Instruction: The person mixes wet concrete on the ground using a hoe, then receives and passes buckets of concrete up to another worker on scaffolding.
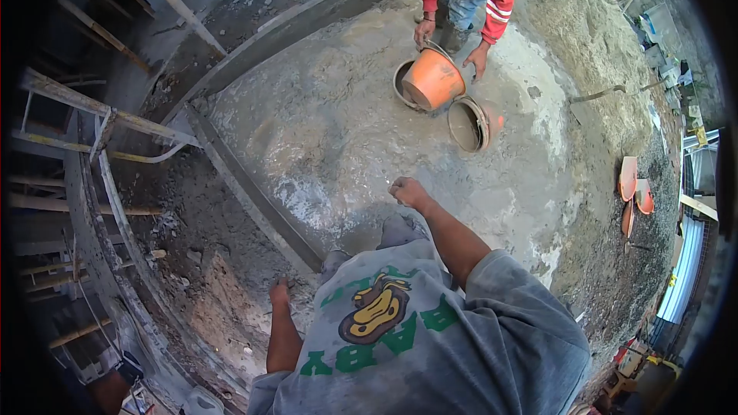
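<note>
My right hand [410, 192] is held out in front of my body above the wet grey mortar [338, 123], its fingers curled in with nothing visible in them. My left hand [281, 290] hangs low at my side, near the concrete edge; its fingers are too small and foreshortened to read. Ahead of me, a person in a red sleeve [500, 0] bends over and grips an orange bucket [438, 81] that is tipped on its side against another bucket's rim [401, 86]. A further mortar-smeared bucket [467, 124] lies tilted just beside it, nearer to me.
A low concrete kerb [254, 196] bounds the mortar on the left, with rubble ground and wooden poles [177, 4] beyond. To the right are a hoe [596, 96], orange scoop-like pieces [629, 177] and corrugated sheets [680, 273]. Another person's foot [129, 369] shows at lower left.
</note>
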The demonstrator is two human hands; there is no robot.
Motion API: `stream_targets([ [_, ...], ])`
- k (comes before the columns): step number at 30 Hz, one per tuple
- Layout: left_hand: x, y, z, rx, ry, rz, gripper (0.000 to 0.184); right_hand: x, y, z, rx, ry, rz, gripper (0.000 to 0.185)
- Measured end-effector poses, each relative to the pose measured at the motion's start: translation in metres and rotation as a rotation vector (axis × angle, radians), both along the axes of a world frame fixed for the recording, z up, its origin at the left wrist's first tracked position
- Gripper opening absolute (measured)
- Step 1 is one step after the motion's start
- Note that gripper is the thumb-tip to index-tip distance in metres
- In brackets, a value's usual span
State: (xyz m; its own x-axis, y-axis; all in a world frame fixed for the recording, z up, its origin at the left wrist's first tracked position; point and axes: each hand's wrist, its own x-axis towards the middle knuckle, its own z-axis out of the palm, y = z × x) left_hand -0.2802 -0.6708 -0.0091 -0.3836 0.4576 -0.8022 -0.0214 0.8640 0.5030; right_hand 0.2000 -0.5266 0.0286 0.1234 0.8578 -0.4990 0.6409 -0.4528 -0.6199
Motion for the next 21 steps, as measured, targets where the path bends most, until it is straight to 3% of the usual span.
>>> stream_targets([
  [2,-0.005,0.005,0.007,-0.055,0.05,-0.083,0.031,0.008,-0.017,0.012,0.001,0.035,-0.047,0.038],
  [3,-0.002,0.013,0.006,-0.054,0.018,-0.093,0.036,0.017,-0.027,0.003,-0.02,-0.004,-0.082,0.038],
  [5,0.002,0.027,-0.007,-0.056,-0.044,-0.105,0.048,0.051,-0.052,-0.043,-0.067,-0.076,-0.142,0.038],
  [7,0.041,0.059,0.024,-0.078,-0.026,-0.229,0.048,0.093,-0.087,-0.097,-0.164,-0.185,-0.153,0.036],
  [11,0.141,0.121,0.084,0.035,-0.02,-0.441,0.047,0.138,-0.142,-0.055,-0.408,-0.046,-0.509,0.031],
  [14,0.178,0.161,0.085,0.19,-0.129,-0.59,0.043,0.157,-0.155,-0.048,-0.498,-0.026,-0.573,0.028],
  [17,0.212,0.192,0.107,0.173,-0.047,-0.661,0.04,0.164,-0.143,-0.043,-0.487,0.057,-0.663,0.026],
  [21,0.236,0.205,0.111,0.175,0.053,-0.528,0.039,0.175,-0.085,-0.032,-0.439,0.11,-0.497,0.027],
])
